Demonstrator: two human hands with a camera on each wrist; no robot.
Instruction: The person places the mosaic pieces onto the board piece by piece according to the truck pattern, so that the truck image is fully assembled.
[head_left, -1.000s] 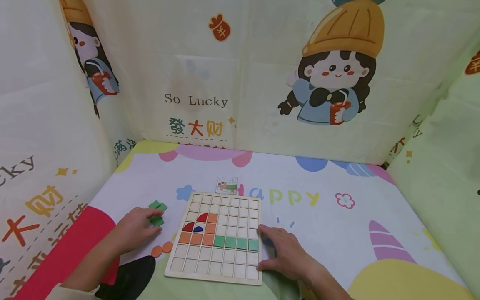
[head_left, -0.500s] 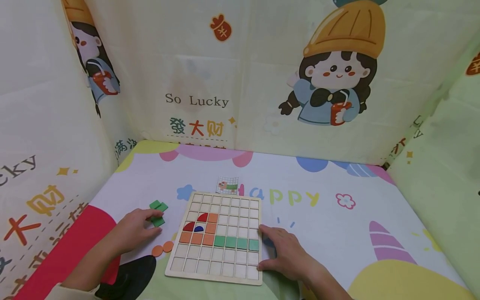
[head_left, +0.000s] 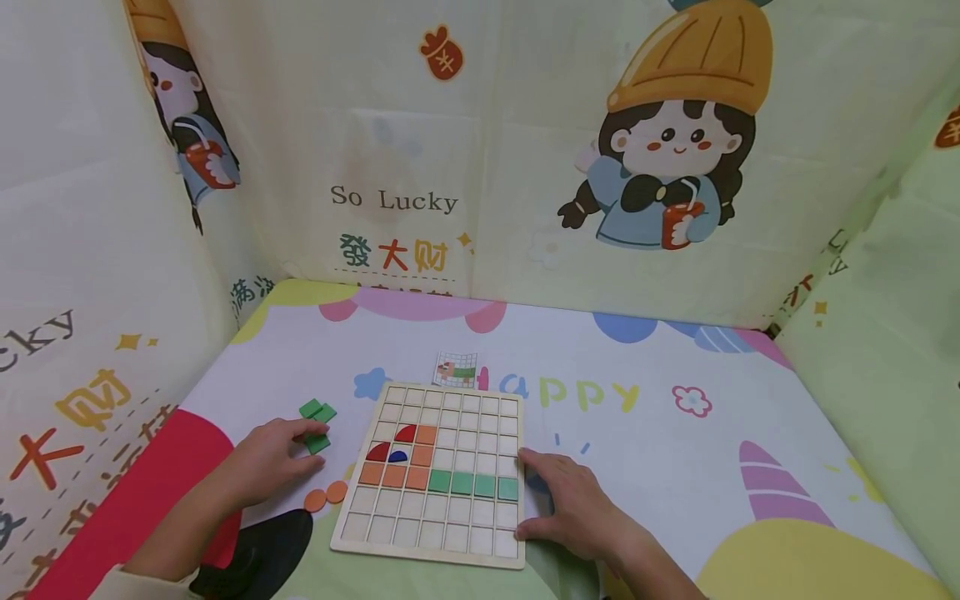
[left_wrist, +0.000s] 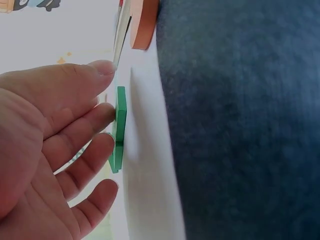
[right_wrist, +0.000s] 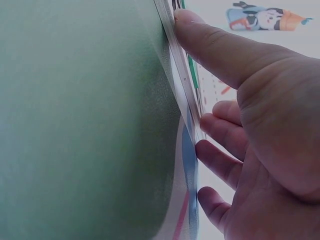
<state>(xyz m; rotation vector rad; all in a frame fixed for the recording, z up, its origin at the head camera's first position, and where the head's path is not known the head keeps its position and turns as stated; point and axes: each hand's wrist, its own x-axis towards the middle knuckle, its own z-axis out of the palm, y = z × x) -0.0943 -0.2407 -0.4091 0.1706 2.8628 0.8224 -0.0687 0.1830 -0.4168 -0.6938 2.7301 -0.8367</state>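
A wooden grid board lies on the table, holding orange squares, red quarter-round tiles, a small blue half-round and a row of green squares. To its left, my left hand rests with fingertips on loose green tiles; in the left wrist view the fingers are loosely bent and the thumb stands apart from the tiles. Along the board's right edge lies my right hand, thumb and fingers spread and touching it. The right wrist view shows the thumb against that edge.
Two orange round tiles lie between my left hand and the board. Behind the board is a small printed pattern card. Fabric walls with cartoon prints enclose the patterned table cover at the back and sides.
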